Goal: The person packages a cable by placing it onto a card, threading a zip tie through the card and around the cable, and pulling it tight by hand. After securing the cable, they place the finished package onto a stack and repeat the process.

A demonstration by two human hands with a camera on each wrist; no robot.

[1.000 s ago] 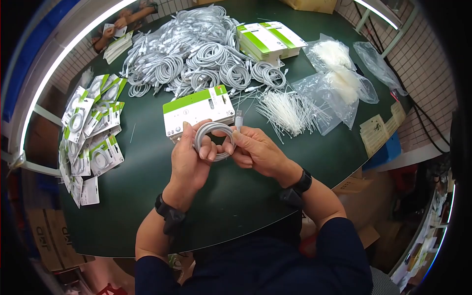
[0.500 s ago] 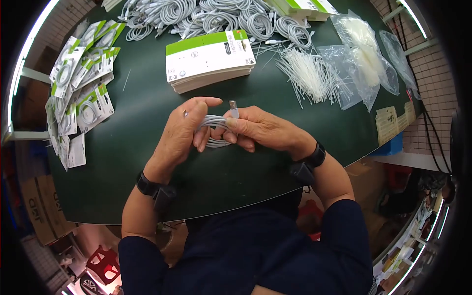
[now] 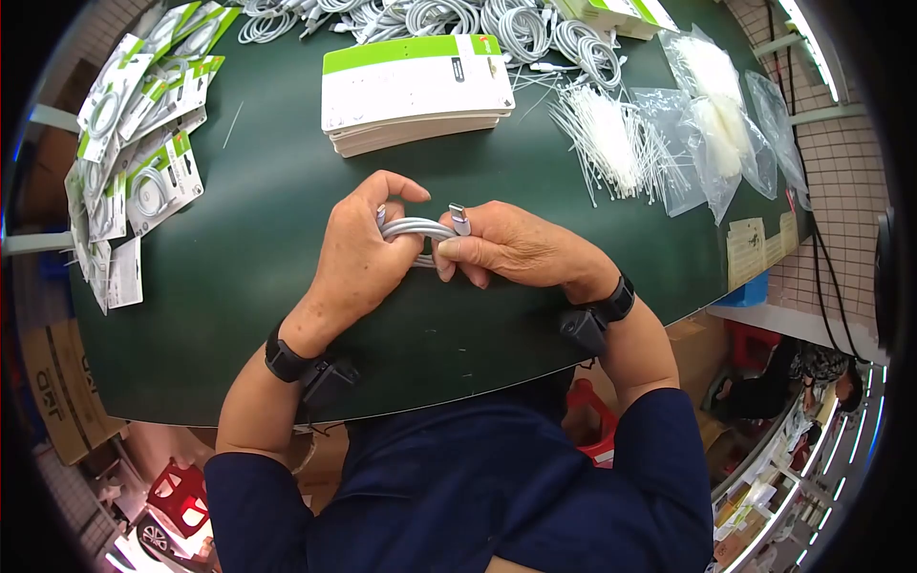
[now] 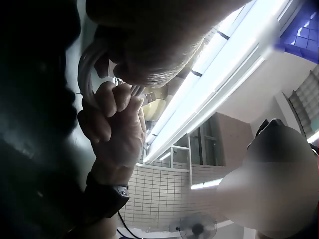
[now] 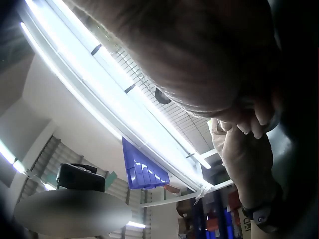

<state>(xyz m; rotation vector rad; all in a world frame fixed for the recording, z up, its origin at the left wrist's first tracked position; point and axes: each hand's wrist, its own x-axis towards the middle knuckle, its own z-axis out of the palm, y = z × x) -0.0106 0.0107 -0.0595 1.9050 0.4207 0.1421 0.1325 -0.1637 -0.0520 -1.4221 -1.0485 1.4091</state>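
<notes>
A coiled grey-white USB cable (image 3: 416, 227) is held between both hands, close over the dark green table (image 3: 229, 306). My left hand (image 3: 353, 253) grips the coil's left side, back of the hand upward, with the index finger arched above it. A small plug end (image 3: 381, 216) pokes out beside that thumb. With thumb and fingers my right hand (image 3: 521, 244) pinches the coil's right side, where the metal USB plug (image 3: 458, 216) points up. The left wrist view shows the coil (image 4: 85, 74) looping past the right fingers. Beyond the hands stands a stack of white-and-green cards (image 3: 415, 91).
Carded cables (image 3: 148, 191) pile up along the left edge. Many coiled cables (image 3: 439, 17) lie at the back. White cable ties (image 3: 611, 143) spread at the right, beside clear plastic bags (image 3: 716, 124) of more ties. Another card stack (image 3: 621, 14) stands behind them.
The hands and coil have come away from the card stack toward the body. My left hand has rolled over, back upward, covering more of the coil. The head view has shifted too.
</notes>
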